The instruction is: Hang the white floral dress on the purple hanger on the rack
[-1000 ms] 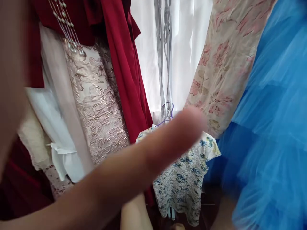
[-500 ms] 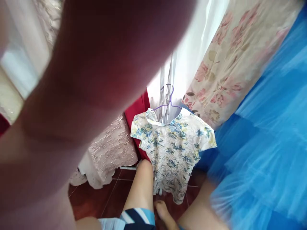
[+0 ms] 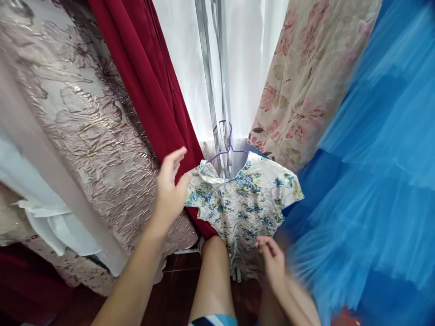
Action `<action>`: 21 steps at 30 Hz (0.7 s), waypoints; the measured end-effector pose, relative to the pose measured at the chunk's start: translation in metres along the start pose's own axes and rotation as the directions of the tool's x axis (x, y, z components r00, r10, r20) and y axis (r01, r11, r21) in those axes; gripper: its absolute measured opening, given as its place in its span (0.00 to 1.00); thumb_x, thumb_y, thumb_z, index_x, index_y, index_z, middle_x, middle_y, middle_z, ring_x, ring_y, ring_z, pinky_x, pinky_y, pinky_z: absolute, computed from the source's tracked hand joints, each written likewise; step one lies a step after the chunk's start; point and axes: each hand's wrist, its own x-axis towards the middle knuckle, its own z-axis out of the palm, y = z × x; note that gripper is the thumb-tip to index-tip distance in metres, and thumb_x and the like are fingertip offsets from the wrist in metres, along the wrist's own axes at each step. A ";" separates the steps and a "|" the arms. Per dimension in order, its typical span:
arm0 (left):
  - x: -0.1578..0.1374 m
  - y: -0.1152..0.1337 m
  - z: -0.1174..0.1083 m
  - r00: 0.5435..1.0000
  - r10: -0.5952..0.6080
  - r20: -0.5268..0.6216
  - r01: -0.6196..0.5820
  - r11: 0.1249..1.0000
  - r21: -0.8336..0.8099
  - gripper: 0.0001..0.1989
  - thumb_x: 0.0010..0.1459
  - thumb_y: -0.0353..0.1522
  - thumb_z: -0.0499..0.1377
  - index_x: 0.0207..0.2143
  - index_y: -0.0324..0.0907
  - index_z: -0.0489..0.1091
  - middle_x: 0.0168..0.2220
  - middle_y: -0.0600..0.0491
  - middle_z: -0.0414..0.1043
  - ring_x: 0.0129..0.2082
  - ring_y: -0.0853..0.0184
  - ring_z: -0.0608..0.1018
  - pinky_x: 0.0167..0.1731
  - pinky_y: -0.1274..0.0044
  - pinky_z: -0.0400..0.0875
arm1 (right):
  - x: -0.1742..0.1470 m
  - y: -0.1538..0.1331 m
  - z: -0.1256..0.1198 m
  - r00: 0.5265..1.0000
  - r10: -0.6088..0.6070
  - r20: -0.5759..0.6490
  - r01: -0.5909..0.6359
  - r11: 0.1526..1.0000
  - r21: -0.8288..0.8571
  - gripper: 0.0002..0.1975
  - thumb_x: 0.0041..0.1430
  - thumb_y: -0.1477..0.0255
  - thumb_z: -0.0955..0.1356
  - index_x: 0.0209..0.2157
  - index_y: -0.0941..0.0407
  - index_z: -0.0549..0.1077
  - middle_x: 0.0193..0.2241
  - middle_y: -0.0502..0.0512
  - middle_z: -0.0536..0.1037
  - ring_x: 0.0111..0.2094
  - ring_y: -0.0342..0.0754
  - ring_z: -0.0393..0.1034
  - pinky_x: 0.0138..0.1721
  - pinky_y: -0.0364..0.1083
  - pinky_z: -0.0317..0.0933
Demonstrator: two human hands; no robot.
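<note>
A short-sleeved white blouse (image 3: 251, 194) with blue and yellow flowers hangs upright in front of me on a purple hanger (image 3: 230, 140). The hanger's hook is at some hanging grey straps (image 3: 222, 81). My left hand (image 3: 171, 185) is open beside the blouse's left sleeve, thumb and fingers apart; whether it touches the cloth is unclear. Low at the blouse's right side is my right hand (image 3: 274, 262), its fingers curled in with the tips over the fabric. Any cloth between those fingertips cannot be made out. The blouse's hem is blurred.
Long garments hang close all around: a pinkish textured dress (image 3: 98, 131) and dark red cloth (image 3: 146, 77) on the left, white fabric (image 3: 251, 54) behind, floral cloth (image 3: 299, 90) and a blue tulle dress (image 3: 370, 190) on the right. My knee (image 3: 214, 271) is below, above dark red floor tiles (image 3: 180, 280).
The large blurred arm that crossed the upper left is gone from there. Both my hands now show lower, at the blouse's two sides. The view has shifted slightly; the blouse still hangs.
</note>
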 end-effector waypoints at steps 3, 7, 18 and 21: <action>0.002 -0.042 0.012 0.996 -0.013 0.085 0.005 0.996 0.093 0.21 0.64 0.31 0.53 0.59 0.41 0.65 0.58 0.45 0.68 0.60 0.59 0.70 0.62 0.63 0.62 | 0.051 -0.088 -0.027 0.917 -0.394 -0.055 0.386 0.915 -0.119 0.08 0.62 0.65 0.67 0.39 0.51 0.76 0.36 0.55 0.77 0.40 0.55 0.72 0.43 0.51 0.66; 0.004 -0.070 0.030 0.980 0.010 0.201 -0.039 0.990 0.138 0.16 0.66 0.35 0.51 0.52 0.39 0.71 0.48 0.45 0.74 0.49 0.60 0.75 0.53 0.69 0.68 | 0.126 -0.165 -0.041 0.683 -0.727 0.066 0.669 0.587 -0.456 0.17 0.64 0.65 0.65 0.52 0.52 0.72 0.51 0.61 0.74 0.55 0.60 0.65 0.58 0.58 0.56; 0.049 0.011 0.043 0.983 0.116 0.143 -0.163 0.909 0.383 0.12 0.67 0.40 0.53 0.38 0.46 0.74 0.35 0.55 0.79 0.34 0.63 0.79 0.28 0.76 0.58 | 0.221 -0.168 -0.035 0.731 -0.652 0.201 0.617 0.507 -0.602 0.22 0.64 0.64 0.64 0.54 0.63 0.69 0.48 0.69 0.72 0.51 0.56 0.66 0.54 0.53 0.58; 0.052 0.019 0.041 0.951 0.219 0.220 -0.294 0.864 0.408 0.14 0.66 0.42 0.55 0.34 0.43 0.71 0.27 0.54 0.75 0.27 0.65 0.76 0.25 0.75 0.55 | 0.217 -0.173 -0.045 0.717 -0.681 0.153 0.600 0.489 -0.633 0.26 0.63 0.65 0.64 0.58 0.64 0.66 0.55 0.72 0.69 0.57 0.59 0.62 0.59 0.55 0.54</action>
